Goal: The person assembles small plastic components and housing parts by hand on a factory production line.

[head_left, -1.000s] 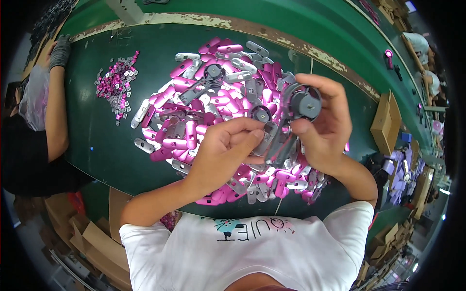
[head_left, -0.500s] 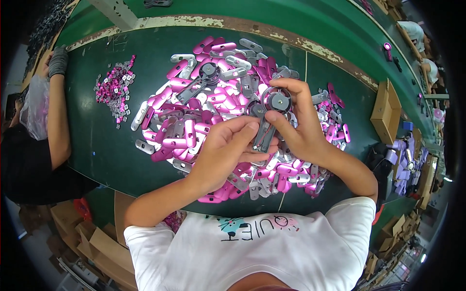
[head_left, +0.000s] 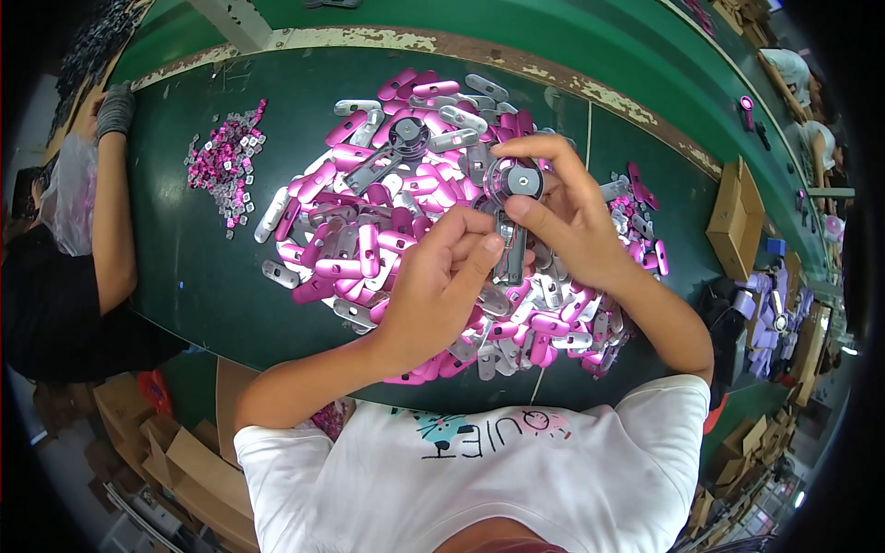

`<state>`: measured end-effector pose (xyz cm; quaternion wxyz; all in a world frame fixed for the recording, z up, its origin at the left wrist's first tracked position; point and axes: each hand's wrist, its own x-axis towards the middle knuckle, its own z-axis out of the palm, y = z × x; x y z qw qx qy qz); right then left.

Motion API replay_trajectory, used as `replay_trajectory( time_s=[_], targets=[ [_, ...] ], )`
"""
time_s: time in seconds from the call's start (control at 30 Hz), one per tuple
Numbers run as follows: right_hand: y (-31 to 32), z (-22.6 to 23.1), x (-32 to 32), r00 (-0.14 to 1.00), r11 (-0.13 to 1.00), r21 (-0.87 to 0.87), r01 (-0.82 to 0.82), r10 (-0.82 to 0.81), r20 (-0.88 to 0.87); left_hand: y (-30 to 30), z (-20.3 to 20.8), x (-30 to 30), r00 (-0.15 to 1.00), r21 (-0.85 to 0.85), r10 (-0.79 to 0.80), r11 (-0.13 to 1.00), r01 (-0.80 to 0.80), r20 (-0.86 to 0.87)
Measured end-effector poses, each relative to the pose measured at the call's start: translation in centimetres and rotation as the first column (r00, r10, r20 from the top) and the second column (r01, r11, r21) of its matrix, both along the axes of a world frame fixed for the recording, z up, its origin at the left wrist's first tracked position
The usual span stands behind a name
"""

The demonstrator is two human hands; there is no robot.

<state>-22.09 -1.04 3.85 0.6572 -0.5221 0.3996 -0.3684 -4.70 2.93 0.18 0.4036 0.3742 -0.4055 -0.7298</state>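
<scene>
Over the pile, a dark grey see-through handheld fan body [head_left: 510, 263] with a round motor head is held between both hands. My left hand [head_left: 429, 286] pinches its handle between thumb and fingers. At the round head, my right hand [head_left: 576, 221] curls its thumb and forefinger around the rim. Beneath and around lie many oblong covers [head_left: 369, 251], pink and silver, each with a small hole. On top of the covers, to the far left of my hands, rests a second dark fan body [head_left: 407, 138].
Small pink and clear square pieces [head_left: 221, 170] lie in a heap on the green table [head_left: 184, 267]. At the left edge stands another person, a grey glove [head_left: 115, 111] on their hand. An open cardboard box [head_left: 735, 221] sits at the right, near purple parts [head_left: 763, 323].
The fan body has turned in my hands, its round head shifting slightly left and tilting. My left fingers have moved along the handle.
</scene>
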Motion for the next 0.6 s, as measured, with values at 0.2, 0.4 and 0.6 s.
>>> replay_trajectory(
  time_s=[0.2,0.4,0.6],
  targets=[
    [-1.1,2.1,-1.0,0.998,0.989,0.136,-0.064,0.067,-0.015,-0.4,0.4,0.6,0.895,-0.472,0.139,0.877,0.087,0.423],
    [0.2,1.8,-0.9,1.000,0.990,-0.143,0.007,-0.005,0.010,-1.2,2.8,0.8,0.930,-0.282,-0.049,0.946,0.160,0.365],
    [1.4,2.1,-0.2,0.899,-0.117,-0.921,-0.371,-0.294,-0.324,-1.7,2.5,1.4,0.911,0.238,-0.121,0.944,0.228,-0.394]
  ],
)
